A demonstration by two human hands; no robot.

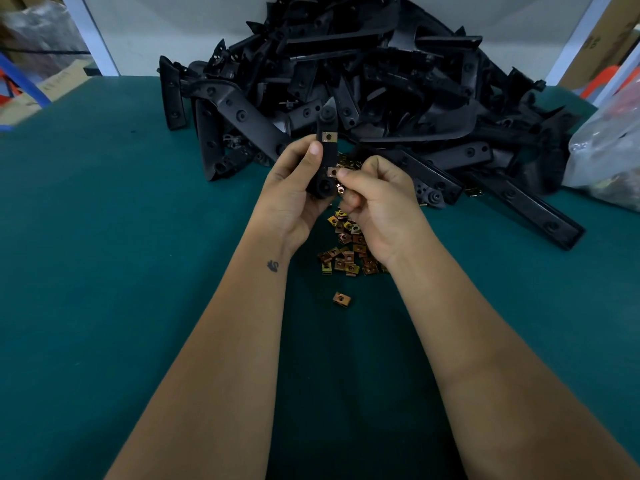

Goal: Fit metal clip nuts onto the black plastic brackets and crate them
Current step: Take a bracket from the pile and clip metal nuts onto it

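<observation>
A green mat (pixel 104 237) is covering the worktable. A clear plastic bag (pixel 609 147) is lying at its right edge (contents blurred). White uprights (pixel 100 39) are standing behind the mat at left and right. Cardboard (pixel 52 88) and a blue bar (pixel 20 81) are showing beyond the left upright.

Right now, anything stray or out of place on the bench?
One clip nut lies alone on the green mat, nearer the person than the loose clip nut pile. Otherwise nothing stands out; the brackets are just heaped at the back.
</observation>
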